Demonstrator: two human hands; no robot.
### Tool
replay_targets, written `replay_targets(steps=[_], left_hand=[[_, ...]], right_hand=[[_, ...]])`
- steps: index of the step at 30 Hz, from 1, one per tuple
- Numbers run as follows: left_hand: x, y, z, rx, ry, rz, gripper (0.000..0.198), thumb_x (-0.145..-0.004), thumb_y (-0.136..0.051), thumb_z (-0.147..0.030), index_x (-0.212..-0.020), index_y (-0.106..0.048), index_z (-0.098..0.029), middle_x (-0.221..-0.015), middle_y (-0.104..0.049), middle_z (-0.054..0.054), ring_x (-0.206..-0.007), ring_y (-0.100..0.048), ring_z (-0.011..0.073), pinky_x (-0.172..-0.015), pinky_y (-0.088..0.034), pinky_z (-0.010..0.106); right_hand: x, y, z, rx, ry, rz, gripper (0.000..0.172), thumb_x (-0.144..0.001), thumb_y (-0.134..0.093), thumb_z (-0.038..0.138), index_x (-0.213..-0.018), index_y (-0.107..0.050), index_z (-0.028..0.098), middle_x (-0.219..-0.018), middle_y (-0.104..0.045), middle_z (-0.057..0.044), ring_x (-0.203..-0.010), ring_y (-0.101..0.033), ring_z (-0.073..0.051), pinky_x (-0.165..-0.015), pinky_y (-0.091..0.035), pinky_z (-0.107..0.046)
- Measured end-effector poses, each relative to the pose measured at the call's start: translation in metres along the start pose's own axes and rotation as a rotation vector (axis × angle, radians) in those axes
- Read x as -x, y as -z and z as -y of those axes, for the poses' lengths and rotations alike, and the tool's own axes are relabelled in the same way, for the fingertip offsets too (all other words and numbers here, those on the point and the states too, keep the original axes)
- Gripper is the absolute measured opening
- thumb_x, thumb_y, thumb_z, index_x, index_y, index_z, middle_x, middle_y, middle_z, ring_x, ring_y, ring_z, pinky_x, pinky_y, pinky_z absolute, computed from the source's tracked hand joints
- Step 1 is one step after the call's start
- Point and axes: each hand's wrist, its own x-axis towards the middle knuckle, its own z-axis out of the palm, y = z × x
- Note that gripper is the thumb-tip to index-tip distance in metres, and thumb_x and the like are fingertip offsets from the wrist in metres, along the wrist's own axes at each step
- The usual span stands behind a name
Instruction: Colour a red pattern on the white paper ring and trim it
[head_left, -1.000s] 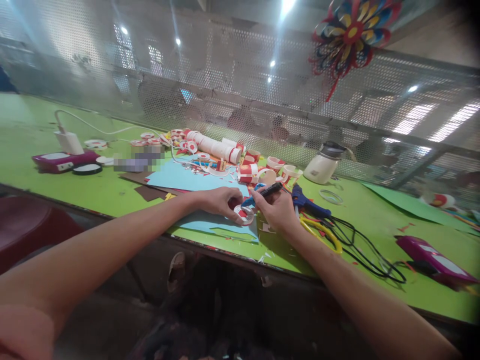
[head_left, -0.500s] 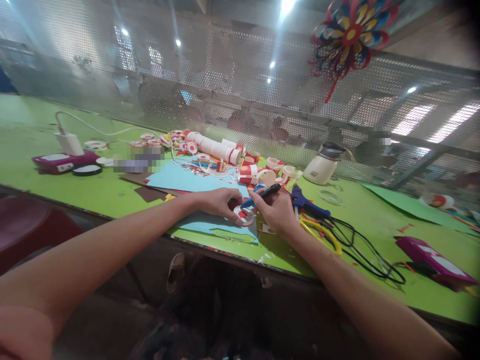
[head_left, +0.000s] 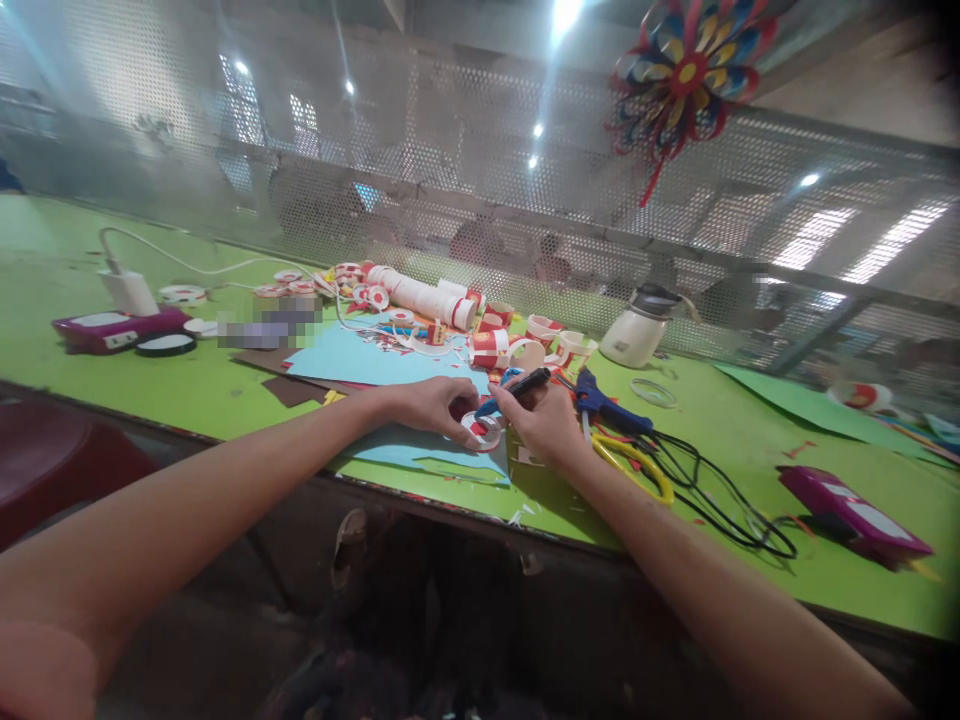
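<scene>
My left hand point(head_left: 435, 407) pinches the edge of a small round white disc point(head_left: 491, 436) with a red centre, apparently the base of a cut paper cup. The disc rests over light blue paper point(head_left: 397, 446) near the front of the table. In my right hand point(head_left: 553, 428) is a black-and-blue pen point(head_left: 534, 382), its blue end pointing down and left at the disc's red middle. Whether the tip touches the disc I cannot tell. Right beside my right hand lie a blue glue gun point(head_left: 611, 405) and yellow-handled scissors point(head_left: 637, 470).
Cut red-and-white paper cups point(head_left: 491, 348) and a long stack of white cups point(head_left: 412, 293) lie behind my hands. A white kettle point(head_left: 636, 333) stands at the back right. Purple power strips point(head_left: 855, 515) lie on both sides, with black cable near my right forearm. Perforated metal panels rise behind the table.
The whole view has shifted slightly, so things appear a little further left. Both hands keep their hold, and the pen stays over the disc.
</scene>
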Motion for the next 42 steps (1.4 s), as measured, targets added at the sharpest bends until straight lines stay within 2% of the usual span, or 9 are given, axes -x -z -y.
replay_targets(steps=[3,8,12,25,42], left_hand=[[0.0005,0.0004,-0.0008,-0.001,-0.012,0.0,0.052,-0.059,-0.073,-0.055,-0.086,-0.052,-0.016,-0.078,-0.049,-0.001,-0.069,-0.044,0.0127,-0.063,-0.034,0.026],[0.0018,0.0015,-0.0021,-0.057,-0.027,0.007,0.051,-0.062,-0.071,-0.055,-0.088,-0.052,-0.017,-0.081,-0.049,-0.001,-0.073,-0.044,0.0136,-0.065,-0.034,0.025],[0.0017,0.0013,-0.0021,-0.053,-0.033,0.002,0.051,-0.061,-0.072,-0.053,-0.09,-0.052,-0.016,-0.08,-0.05,0.0,-0.072,-0.044,0.0134,-0.064,-0.034,0.026],[-0.0004,-0.002,0.0011,-0.014,-0.022,-0.012,0.051,-0.06,-0.073,-0.054,-0.088,-0.053,-0.016,-0.079,-0.05,0.0,-0.07,-0.045,0.013,-0.064,-0.035,0.026],[-0.0006,-0.0018,0.0021,-0.022,-0.012,-0.003,0.054,-0.06,-0.073,-0.056,-0.089,-0.051,-0.016,-0.08,-0.051,0.0,-0.069,-0.045,0.0126,-0.063,-0.036,0.027]], right_hand=[[0.0011,0.0013,0.0044,-0.039,-0.02,-0.01,0.029,-0.076,-0.067,0.042,-0.072,-0.063,0.013,-0.058,-0.064,-0.005,-0.054,-0.06,-0.018,-0.052,-0.046,-0.027],[0.0025,0.0051,0.0095,-0.053,-0.046,-0.108,0.032,-0.077,-0.065,0.044,-0.067,-0.062,0.014,-0.051,-0.058,-0.001,-0.046,-0.051,-0.013,-0.045,-0.04,-0.025],[0.0024,0.0057,0.0093,-0.023,-0.05,-0.087,0.031,-0.076,-0.066,0.042,-0.065,-0.061,0.014,-0.049,-0.056,0.0,-0.044,-0.049,-0.012,-0.042,-0.037,-0.024],[0.0014,0.0039,0.0027,0.089,0.034,-0.071,0.033,-0.08,-0.062,0.045,-0.071,-0.065,0.013,-0.058,-0.065,-0.004,-0.054,-0.061,-0.018,-0.05,-0.046,-0.025],[0.0012,0.0041,0.0048,0.102,0.016,-0.052,0.036,-0.079,-0.062,0.047,-0.069,-0.066,0.013,-0.058,-0.065,-0.004,-0.055,-0.061,-0.017,-0.051,-0.046,-0.026]])
